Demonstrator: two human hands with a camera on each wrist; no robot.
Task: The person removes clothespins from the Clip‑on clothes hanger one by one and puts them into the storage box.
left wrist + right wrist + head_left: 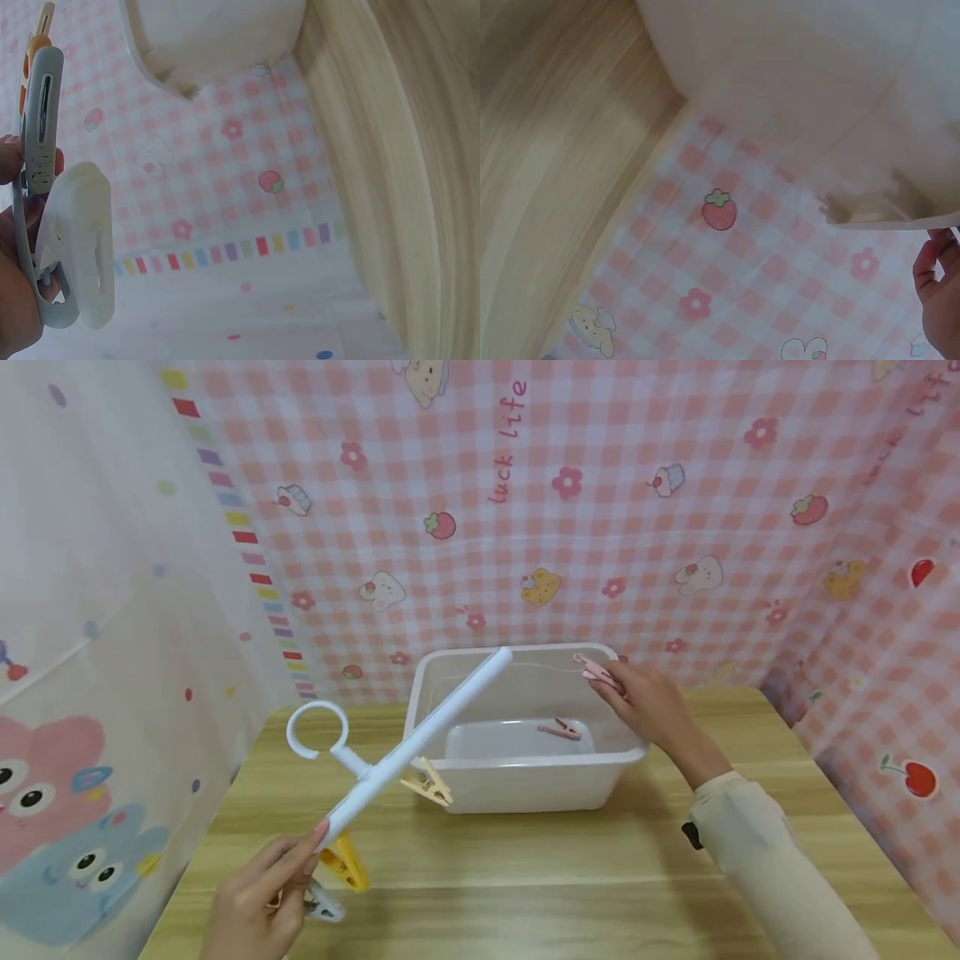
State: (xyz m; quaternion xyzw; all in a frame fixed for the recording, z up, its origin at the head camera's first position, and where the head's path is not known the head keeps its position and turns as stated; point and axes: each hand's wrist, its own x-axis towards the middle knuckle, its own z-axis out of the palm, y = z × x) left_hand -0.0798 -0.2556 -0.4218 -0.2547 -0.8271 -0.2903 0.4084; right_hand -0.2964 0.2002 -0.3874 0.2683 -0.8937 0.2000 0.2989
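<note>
Pink clip (597, 672): It is up in the air by the back right rim of the white tub (525, 788).
Right grip (643, 700): Its fingertips pinch the pink clip by 1 end. I can't tell if the clip's mouth is squeezed wide.
Pinching well: I think fingers near the tips of the clip's legs would squeeze easiest, and it should stay clear of the rim.
White hanger (431, 727): It leans, far end high, ring hook to the left.
Left grip (258, 889): Its fingers curl round the low end of the hanger. A still hand would help here, I think.
Clips under the bar: 3, a cream clip (429, 785), a yellow clip (347, 864) and a grey clip (326, 903).
Tub: It sits on the table (525, 885), with 1 more clip (562, 731) inside.
Cloth (480, 552): Pink checks, behind the tub.
</note>
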